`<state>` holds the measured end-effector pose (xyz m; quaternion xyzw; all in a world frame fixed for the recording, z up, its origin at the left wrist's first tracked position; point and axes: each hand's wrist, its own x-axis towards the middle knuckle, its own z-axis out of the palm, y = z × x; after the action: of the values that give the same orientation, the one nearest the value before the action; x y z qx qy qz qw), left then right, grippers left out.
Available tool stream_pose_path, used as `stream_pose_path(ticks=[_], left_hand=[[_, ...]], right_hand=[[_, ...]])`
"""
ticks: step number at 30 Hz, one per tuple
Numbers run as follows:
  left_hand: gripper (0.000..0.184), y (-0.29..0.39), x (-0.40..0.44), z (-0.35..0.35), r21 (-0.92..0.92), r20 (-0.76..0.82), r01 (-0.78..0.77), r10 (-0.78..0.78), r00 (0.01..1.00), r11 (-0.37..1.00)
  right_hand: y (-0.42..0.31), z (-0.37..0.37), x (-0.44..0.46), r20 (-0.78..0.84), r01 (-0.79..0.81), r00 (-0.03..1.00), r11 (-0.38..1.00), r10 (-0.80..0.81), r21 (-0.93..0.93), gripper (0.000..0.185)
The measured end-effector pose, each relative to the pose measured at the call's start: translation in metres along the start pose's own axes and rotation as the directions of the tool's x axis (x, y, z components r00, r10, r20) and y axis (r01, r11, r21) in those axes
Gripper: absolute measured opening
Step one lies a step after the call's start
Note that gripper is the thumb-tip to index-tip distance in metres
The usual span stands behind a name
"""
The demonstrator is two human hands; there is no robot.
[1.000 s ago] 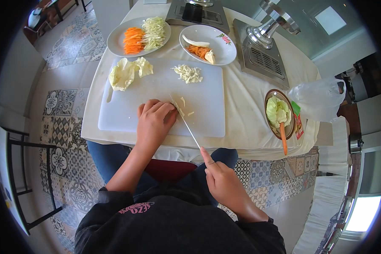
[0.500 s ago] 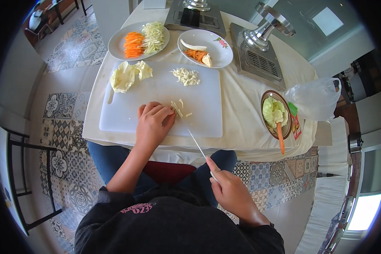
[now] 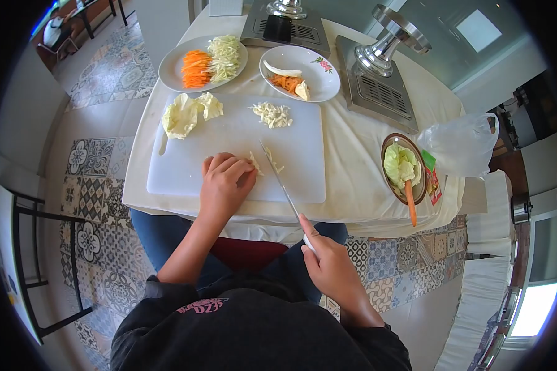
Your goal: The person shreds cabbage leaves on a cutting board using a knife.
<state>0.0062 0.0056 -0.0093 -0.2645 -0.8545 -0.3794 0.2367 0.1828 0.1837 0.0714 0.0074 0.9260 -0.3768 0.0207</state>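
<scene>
My left hand (image 3: 228, 180) rests on the white cutting board (image 3: 185, 167), its curled fingers pressing a small piece of cabbage (image 3: 254, 162). In my right hand (image 3: 333, 263) is a knife (image 3: 282, 185) with a white handle, its blade angled over the board just right of the held piece. A few cut slivers (image 3: 275, 162) lie beyond the blade. Farther up the board sit a pile of shredded cabbage (image 3: 272, 115) and, to the left, loose cabbage leaves (image 3: 189, 113).
Behind the board are a plate (image 3: 170, 69) of carrot and cabbage strips and a flowered plate (image 3: 319, 83) of scraps. Metal stoves (image 3: 377, 93) stand farther back. A brown-rimmed bowl (image 3: 387, 179) with cabbage and a carrot, and a plastic bag (image 3: 461, 148), are at right.
The knife has shifted right, away from my left fingertips, and its blade now shows broader. Slivers have moved right with it. My left hand stays nearly in place.
</scene>
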Motion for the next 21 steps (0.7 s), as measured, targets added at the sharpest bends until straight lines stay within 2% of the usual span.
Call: stream_pose_path(ticks=[10,21], left_hand=[[0.010,0.000,0.001,-0.001,0.015,0.032,-0.010,0.010,0.999,1.000],[0.010,0.000,0.000,0.000,0.036,0.020,0.004,-0.005,1.000,0.999]], right_hand=[[-0.009,0.004,0.003,-0.004,0.048,0.999,0.999,-0.048,-0.007,0.062],[-0.013,0.013,0.003,0.042,0.014,0.999,1.000,-0.013,-0.007,0.062]])
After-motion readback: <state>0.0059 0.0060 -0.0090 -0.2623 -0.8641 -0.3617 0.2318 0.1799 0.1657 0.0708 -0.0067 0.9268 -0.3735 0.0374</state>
